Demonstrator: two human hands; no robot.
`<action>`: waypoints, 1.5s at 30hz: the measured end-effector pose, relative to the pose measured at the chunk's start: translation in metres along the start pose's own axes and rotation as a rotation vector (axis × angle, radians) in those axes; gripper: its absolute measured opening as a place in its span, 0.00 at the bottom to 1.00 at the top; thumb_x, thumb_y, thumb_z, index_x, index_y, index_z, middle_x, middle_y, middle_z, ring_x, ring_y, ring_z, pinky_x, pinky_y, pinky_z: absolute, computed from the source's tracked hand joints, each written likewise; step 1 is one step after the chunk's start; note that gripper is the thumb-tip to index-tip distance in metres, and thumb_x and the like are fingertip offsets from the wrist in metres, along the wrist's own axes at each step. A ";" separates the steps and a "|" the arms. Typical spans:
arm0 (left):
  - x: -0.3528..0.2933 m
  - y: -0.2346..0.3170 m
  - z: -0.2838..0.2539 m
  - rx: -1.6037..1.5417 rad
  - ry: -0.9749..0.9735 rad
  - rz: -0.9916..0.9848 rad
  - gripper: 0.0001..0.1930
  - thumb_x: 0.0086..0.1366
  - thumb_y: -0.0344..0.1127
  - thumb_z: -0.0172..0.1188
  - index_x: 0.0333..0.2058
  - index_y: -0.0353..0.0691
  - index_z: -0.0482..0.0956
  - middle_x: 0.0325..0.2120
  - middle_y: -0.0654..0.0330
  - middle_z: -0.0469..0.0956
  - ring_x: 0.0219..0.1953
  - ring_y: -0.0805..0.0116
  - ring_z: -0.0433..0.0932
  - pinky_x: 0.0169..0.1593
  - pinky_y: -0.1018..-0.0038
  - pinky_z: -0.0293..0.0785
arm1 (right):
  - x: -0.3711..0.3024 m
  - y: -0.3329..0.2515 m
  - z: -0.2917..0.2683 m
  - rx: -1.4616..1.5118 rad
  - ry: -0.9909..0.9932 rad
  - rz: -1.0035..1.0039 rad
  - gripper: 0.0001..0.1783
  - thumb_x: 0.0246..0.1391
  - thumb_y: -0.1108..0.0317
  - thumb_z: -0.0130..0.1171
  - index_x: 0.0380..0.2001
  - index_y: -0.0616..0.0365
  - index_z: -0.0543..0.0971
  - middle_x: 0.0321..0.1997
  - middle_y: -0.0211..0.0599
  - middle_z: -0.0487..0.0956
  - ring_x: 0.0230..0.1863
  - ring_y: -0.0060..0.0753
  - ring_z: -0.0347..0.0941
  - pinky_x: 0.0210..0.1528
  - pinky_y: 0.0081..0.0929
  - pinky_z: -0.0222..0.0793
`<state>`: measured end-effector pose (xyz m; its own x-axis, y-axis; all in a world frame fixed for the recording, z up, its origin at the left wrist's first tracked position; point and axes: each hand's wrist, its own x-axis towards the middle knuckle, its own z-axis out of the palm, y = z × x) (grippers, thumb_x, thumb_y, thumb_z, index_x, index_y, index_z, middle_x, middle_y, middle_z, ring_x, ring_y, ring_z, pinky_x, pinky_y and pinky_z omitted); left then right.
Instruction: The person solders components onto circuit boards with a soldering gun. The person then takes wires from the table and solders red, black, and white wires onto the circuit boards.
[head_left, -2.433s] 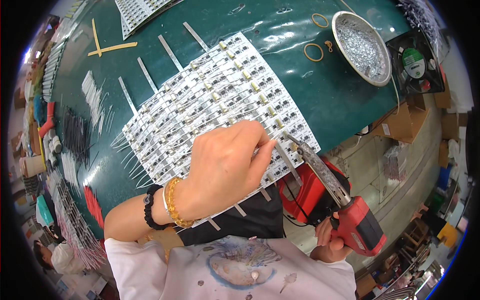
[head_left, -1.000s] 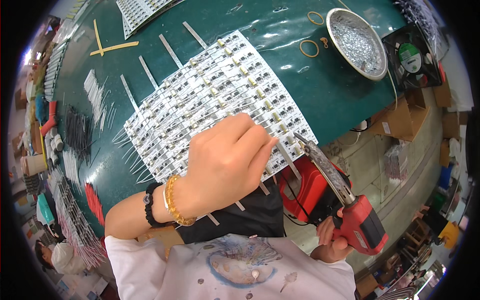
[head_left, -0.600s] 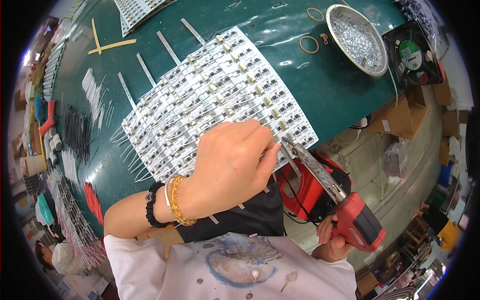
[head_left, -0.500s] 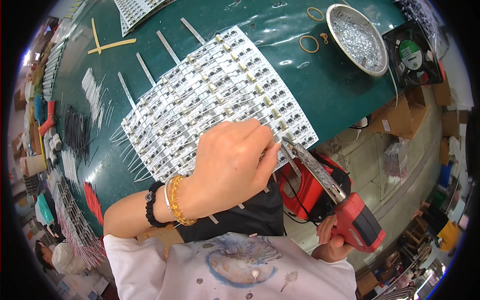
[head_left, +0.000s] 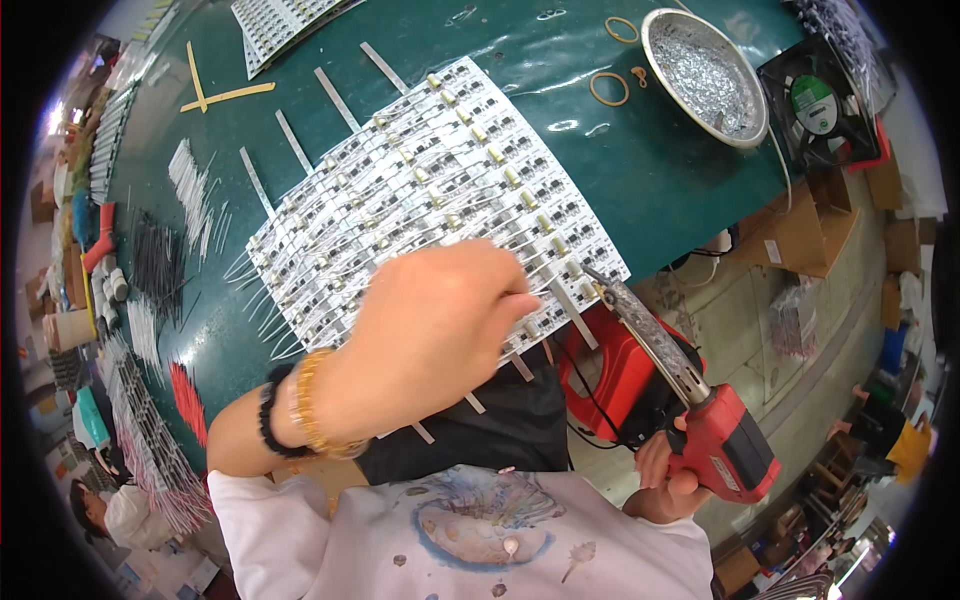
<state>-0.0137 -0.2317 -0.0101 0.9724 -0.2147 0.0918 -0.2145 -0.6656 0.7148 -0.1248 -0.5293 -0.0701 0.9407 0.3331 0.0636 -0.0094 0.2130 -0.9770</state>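
Observation:
A sheet of white circuit boards [head_left: 480, 130] with rows of small black and pale yellow parts lies tilted on the green table. Rows of thin white wires [head_left: 345, 245] run across it. Just above its near right part is my left hand [head_left: 440, 310], closed with thumb and fingers pinched; what the fingertips hold is too small to make out. In my right hand [head_left: 660, 470] is a red and black soldering gun [head_left: 725, 440]. The soldering gun's tip is close to the right edge of the boards, beside a flat metal strip [head_left: 573, 312].
A metal bowl of silvery bits [head_left: 705, 75] stands at the far right, next to a black fan [head_left: 820, 105]. Bundles of black wires [head_left: 157, 265], white wires [head_left: 190, 190] and red wires [head_left: 187, 400] lie at left. Below the table edge is a red case [head_left: 610, 385].
My left hand has drawn back to the left, away from the soldering tip, still pinched. The soldering gun has shifted slightly right and down, and the boards have shifted slightly in view.

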 end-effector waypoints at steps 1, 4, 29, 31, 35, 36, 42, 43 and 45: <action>0.000 0.003 -0.011 -0.019 -0.050 -0.041 0.05 0.54 0.27 0.65 0.23 0.36 0.78 0.17 0.58 0.72 0.18 0.64 0.70 0.23 0.72 0.65 | -0.003 0.002 -0.005 0.036 -0.049 -0.057 0.46 0.52 0.40 0.58 0.57 0.71 0.62 0.10 0.23 0.65 0.09 0.21 0.62 0.16 0.22 0.61; -0.003 0.013 -0.028 -0.070 0.021 -0.168 0.04 0.53 0.27 0.65 0.25 0.38 0.77 0.21 0.59 0.73 0.24 0.63 0.72 0.29 0.72 0.66 | -0.006 0.007 -0.014 0.158 -0.140 -0.099 0.47 0.51 0.39 0.58 0.58 0.72 0.61 0.10 0.23 0.65 0.09 0.21 0.62 0.16 0.22 0.62; 0.002 0.003 0.034 0.215 0.118 0.203 0.08 0.49 0.26 0.65 0.24 0.41 0.72 0.28 0.61 0.71 0.31 0.61 0.68 0.38 0.67 0.59 | -0.024 0.000 0.007 0.006 0.288 -0.006 0.39 0.52 0.43 0.60 0.51 0.69 0.67 0.11 0.25 0.67 0.10 0.22 0.63 0.16 0.21 0.60; 0.002 0.002 0.033 0.210 0.126 0.208 0.08 0.49 0.26 0.65 0.24 0.41 0.72 0.27 0.61 0.71 0.31 0.61 0.68 0.38 0.66 0.59 | -0.018 -0.005 0.010 0.006 0.268 0.041 0.41 0.51 0.42 0.60 0.53 0.70 0.65 0.10 0.24 0.67 0.10 0.21 0.62 0.17 0.20 0.60; -0.001 -0.003 0.030 0.253 0.105 0.212 0.09 0.48 0.27 0.64 0.24 0.40 0.71 0.27 0.60 0.70 0.32 0.60 0.68 0.38 0.65 0.60 | -0.003 -0.001 0.021 0.038 0.269 -0.008 0.43 0.50 0.41 0.60 0.53 0.70 0.64 0.10 0.25 0.66 0.11 0.21 0.63 0.18 0.21 0.60; -0.002 -0.005 0.032 0.272 0.122 0.200 0.09 0.48 0.27 0.64 0.24 0.40 0.71 0.27 0.60 0.70 0.32 0.60 0.68 0.38 0.65 0.60 | 0.013 -0.008 0.032 0.008 0.249 -0.004 0.44 0.50 0.40 0.61 0.53 0.71 0.64 0.10 0.24 0.66 0.11 0.20 0.62 0.18 0.21 0.60; -0.010 -0.018 0.011 0.228 0.231 0.282 0.07 0.48 0.28 0.60 0.23 0.39 0.69 0.23 0.56 0.66 0.31 0.57 0.68 0.39 0.65 0.63 | 0.035 0.020 0.051 -0.063 0.411 -0.177 0.46 0.51 0.41 0.60 0.55 0.75 0.62 0.12 0.25 0.64 0.11 0.20 0.58 0.19 0.20 0.57; -0.013 -0.025 -0.007 0.338 0.293 0.281 0.07 0.48 0.27 0.59 0.23 0.39 0.69 0.24 0.56 0.66 0.31 0.57 0.68 0.39 0.64 0.63 | 0.034 0.024 0.053 -0.036 0.364 -0.184 0.45 0.51 0.41 0.60 0.55 0.75 0.62 0.12 0.25 0.64 0.11 0.20 0.58 0.19 0.20 0.57; -0.021 -0.046 -0.042 0.697 0.385 0.175 0.04 0.51 0.26 0.56 0.24 0.38 0.69 0.24 0.55 0.68 0.31 0.56 0.69 0.38 0.63 0.64 | 0.032 0.026 0.049 -0.007 0.291 -0.188 0.45 0.51 0.41 0.60 0.55 0.75 0.62 0.11 0.25 0.64 0.11 0.20 0.58 0.19 0.20 0.57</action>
<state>-0.0208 -0.1668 -0.0157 0.8558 -0.1804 0.4847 -0.2511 -0.9643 0.0845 -0.1116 -0.4682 -0.0838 0.9831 0.0120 0.1829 0.1748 0.2391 -0.9551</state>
